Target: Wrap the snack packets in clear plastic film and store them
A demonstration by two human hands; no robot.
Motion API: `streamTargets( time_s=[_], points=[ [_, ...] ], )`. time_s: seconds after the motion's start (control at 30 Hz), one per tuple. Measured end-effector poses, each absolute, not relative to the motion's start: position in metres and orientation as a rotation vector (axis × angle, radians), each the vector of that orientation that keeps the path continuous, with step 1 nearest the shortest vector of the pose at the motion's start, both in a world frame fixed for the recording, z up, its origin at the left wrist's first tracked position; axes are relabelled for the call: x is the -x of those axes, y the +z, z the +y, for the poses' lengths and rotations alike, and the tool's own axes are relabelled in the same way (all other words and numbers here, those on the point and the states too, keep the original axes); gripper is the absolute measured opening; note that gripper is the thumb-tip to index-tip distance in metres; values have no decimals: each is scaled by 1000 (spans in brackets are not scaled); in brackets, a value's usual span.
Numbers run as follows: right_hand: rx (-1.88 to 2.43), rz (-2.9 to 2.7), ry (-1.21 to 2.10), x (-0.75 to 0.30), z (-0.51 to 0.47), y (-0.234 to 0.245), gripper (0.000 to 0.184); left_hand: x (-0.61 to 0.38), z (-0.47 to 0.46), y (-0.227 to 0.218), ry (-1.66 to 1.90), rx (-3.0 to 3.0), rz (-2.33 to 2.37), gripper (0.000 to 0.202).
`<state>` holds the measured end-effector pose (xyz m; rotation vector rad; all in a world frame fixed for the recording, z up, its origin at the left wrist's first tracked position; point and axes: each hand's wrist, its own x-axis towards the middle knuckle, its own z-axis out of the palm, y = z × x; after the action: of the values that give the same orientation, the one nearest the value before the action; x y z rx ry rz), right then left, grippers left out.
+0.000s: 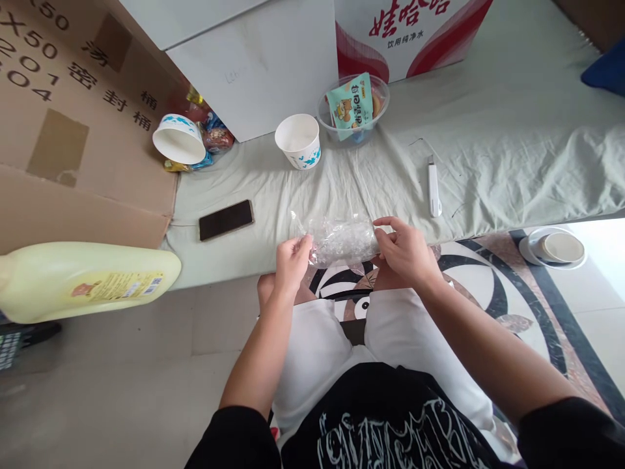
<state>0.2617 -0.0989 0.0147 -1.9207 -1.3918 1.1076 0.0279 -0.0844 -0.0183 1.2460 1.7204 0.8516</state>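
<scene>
Between my two hands is a clear, crinkled plastic packet (343,242), roughly cylindrical, held level at the front edge of the cloth-covered surface. My left hand (293,260) pinches its left end between thumb and fingers, and a loose flap of film sticks up there. At the opposite end, my right hand (403,247) grips with thumb and index finger. What the packet contains is hard to make out through the glare. A dark phone (226,220) lies to the left of my left hand. Beyond my right hand lies a white utility knife (433,189).
A paper cup (298,143) stands near a clear plastic bowl (352,107) of snack packets, before white boxes (258,71). Another paper cup (179,139) tilts by the cardboard box (97,163). At left lies a pale yellow bottle (92,273). The green cloth (512,143) is wrinkled.
</scene>
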Motion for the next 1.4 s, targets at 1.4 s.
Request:
streamTargets(
  time_s=[1.4],
  points=[
    [1266,-1227,1629,-258,-124,4,45,-20,-109,1,838,-942,1174,46]
  ],
)
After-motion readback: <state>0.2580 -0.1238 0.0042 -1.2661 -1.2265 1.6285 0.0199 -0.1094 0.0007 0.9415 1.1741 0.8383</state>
